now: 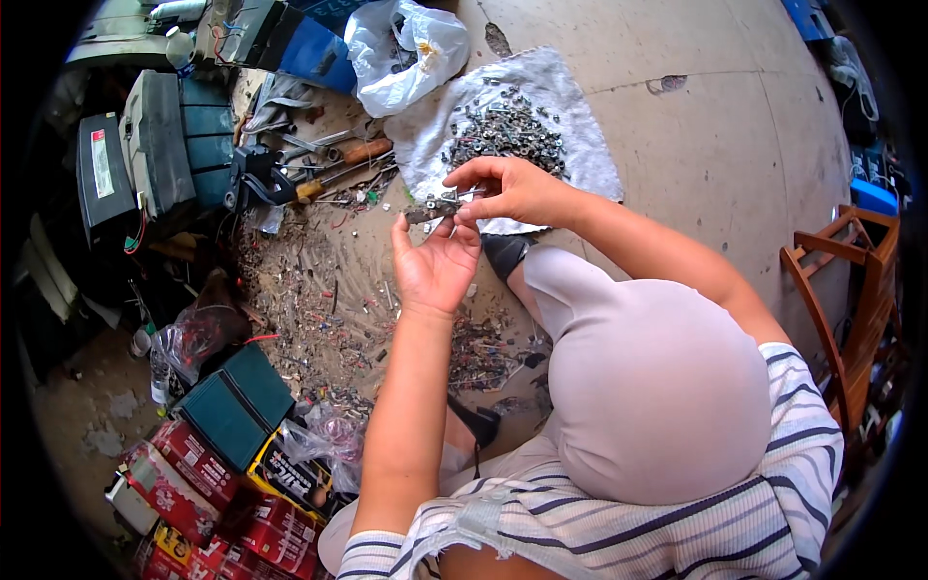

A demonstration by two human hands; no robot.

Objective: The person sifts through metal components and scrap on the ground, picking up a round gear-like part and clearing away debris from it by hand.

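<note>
My left hand (437, 273) is turned palm up, its thumb and fingers curled round a dark piece with small silvery metal parts (441, 204) that look like nuts and bolts. From the right, my right hand (522, 192) reaches in, thumb and index finger pinching at a thin shiny piece (468, 195) that looks like a bolt. Its exact kind is too small to tell. Just beyond both hands, a white cloth (590, 164) lies on the floor under a heap of small metal nuts and fittings (512, 133).
Left of the cloth lie tools with wooden handles (367, 151). A white plastic bag (372, 48) stands behind them. Small scraps (333, 280) litter the concrete floor. Old battery cases (159, 145) line the left, red boxes (280, 532) the lower left. A wooden stool (851, 290) stands right.
</note>
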